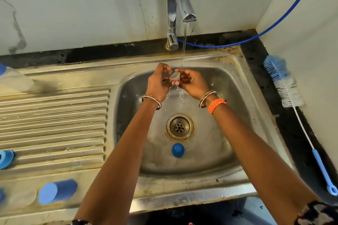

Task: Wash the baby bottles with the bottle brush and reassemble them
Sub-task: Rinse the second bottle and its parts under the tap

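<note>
Both hands are over the sink basin [228,86], near its back wall, under the running tap [178,11]. A thin water stream [184,45] falls from the spout onto the hands and spills off below them toward the drain [179,127].

Left hand [158,83]: fingers curled, pinching the clear silicone teat [174,76] from the left. Right hand [191,82]: fingers curled in around the same teat from the right. The teat sits between the two sets of fingertips, with the stream landing at the right hand's fingertips just beside it. How exactly each finger lies on it can't be told; it's small and partly hidden.

A blue cap [178,150] sits on the basin floor, just on the front side of the drain, apart from the hands.

The bottle brush [285,87] lies on the dark counter strip [256,49] along the sink's right edge, with its blue-and-white bristle head toward the back and its light blue handle [323,171] running to the front right corner.

On the drainboard [54,115], left of the basin:
- A translucent bottle [14,80] is at the back left corner, partly cut off by the frame.
- A blue ring [6,159] is at the left edge, partly cut off.
- A blue cylindrical cap [57,191] lies on its side on the flat front rim.

A blue hose [274,22] runs along the back edge behind the tap and up the right wall.

There are bangles on both wrists, plus an orange woven band [216,105] on the right.
</note>
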Demonstrator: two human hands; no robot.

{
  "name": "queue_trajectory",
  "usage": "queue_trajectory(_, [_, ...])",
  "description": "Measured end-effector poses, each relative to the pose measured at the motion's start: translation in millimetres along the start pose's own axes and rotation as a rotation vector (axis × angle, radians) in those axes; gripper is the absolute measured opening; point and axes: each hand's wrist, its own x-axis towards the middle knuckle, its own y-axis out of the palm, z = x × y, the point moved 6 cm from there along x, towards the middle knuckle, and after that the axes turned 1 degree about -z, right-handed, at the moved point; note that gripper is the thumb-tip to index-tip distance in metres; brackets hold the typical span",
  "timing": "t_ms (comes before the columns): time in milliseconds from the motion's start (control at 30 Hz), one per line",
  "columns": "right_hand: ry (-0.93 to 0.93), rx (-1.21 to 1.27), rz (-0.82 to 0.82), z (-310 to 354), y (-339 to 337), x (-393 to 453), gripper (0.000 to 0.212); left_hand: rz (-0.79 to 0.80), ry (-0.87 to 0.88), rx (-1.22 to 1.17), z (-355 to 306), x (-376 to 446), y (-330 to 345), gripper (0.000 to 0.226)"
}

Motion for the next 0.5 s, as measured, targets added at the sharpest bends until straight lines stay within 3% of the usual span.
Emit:
queue_trajectory(167, [-0.124,-0.014,-0.292,-3.8,-5.1,-6.7,0.038,0.050,0.033,0.031,-5.5,-4.1,6.1,0.075])
queue_trajectory(233, [-0.165,-0.026,-0.370,-7.7,-9.5,-3.7,0.037,0.027,0.010,0.018,0.2,-6.6,4.9,0.074])
queue_trajectory(400, [-0.021,-0.048,-0.277,-47.9,5.0,0.0,0.034,-0.006,-0.065,-0.038,17.8,-17.1,6.0,0.069])
queue_trajectory(500, [-0.098,-0.022,-0.388,-32.7,0.4,1.3,0.036,-0.029,-0.078,-0.039,23.0,-17.0,6.4,0.064])
